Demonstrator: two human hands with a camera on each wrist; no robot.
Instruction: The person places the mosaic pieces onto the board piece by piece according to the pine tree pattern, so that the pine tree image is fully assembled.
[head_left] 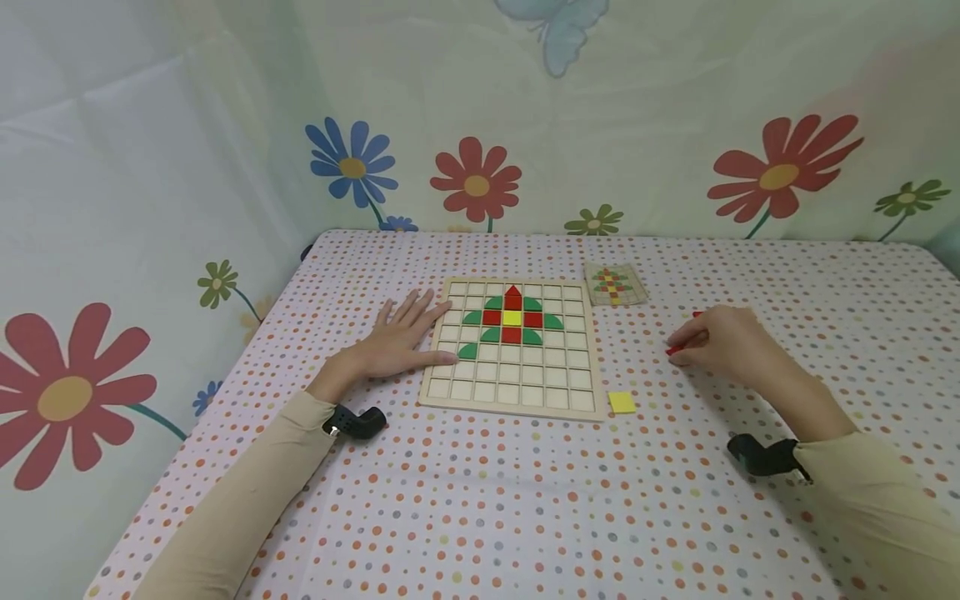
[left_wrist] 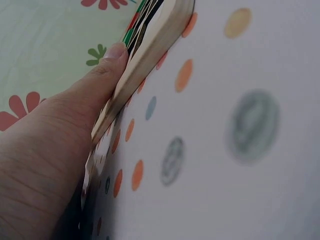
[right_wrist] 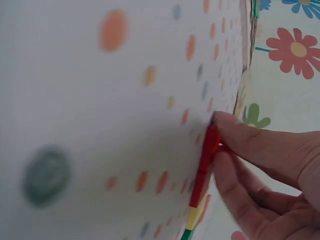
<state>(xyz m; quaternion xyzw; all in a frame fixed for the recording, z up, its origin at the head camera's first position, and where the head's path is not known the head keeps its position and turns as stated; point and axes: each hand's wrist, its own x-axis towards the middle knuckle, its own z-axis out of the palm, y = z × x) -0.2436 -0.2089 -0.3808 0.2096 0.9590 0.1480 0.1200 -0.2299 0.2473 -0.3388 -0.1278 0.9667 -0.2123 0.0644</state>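
Observation:
A wooden grid board (head_left: 498,396) lies on the table with a pattern of green, red and yellow tiles, among them a central yellow tile (head_left: 512,317). My left hand (head_left: 393,340) rests along its left edge, fingers spread and straight, the thumb (left_wrist: 102,72) over the rim near a green tile (head_left: 467,351). To the right of the board, my right hand (head_left: 720,342) pinches a red tile (right_wrist: 210,145) between thumb and fingers, low over the tabletop. More red, a yellow piece (right_wrist: 193,217) and a green piece (right_wrist: 186,234) show beyond it in the right wrist view.
A loose yellow tile (head_left: 622,402) lies by the board's lower right corner. Near the upper right corner is a small pattern card (head_left: 636,287). A dotted cloth (head_left: 480,517) covers the table, and a flowered curtain (head_left: 637,150) hangs behind it.

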